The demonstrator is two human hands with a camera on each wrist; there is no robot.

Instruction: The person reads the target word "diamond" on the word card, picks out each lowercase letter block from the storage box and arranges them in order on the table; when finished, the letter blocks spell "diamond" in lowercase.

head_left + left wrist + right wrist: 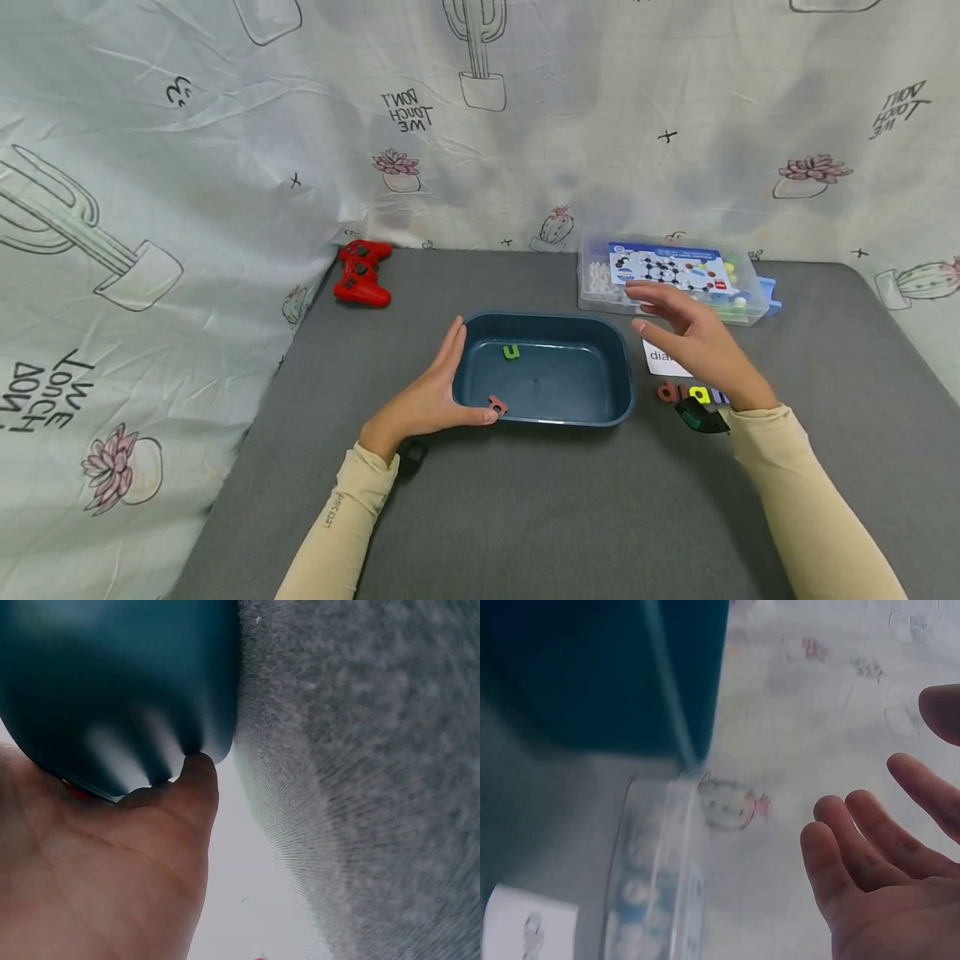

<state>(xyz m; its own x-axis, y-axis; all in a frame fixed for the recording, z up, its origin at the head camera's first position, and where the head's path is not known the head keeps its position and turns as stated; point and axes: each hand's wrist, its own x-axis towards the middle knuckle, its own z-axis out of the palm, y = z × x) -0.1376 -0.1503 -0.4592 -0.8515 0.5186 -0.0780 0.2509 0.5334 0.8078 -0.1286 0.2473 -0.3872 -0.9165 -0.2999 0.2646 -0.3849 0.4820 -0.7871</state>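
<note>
A dark blue plastic tub stands in the middle of the grey table. My left hand grips its left end, fingers along the outer wall and thumb at the front rim; the left wrist view shows fingertips against the tub's wall. Inside the tub lie a green letter u and, close to my thumb, a reddish-brown letter. My right hand hovers right of the tub, holding nothing, fingers loosely bent and spread. Below it are a white word card, partly covered, and a row of coloured letters.
A clear plastic box with a blue-and-white label and small parts inside sits at the back right. At the back left lies a red game controller. A printed cloth hangs behind the table.
</note>
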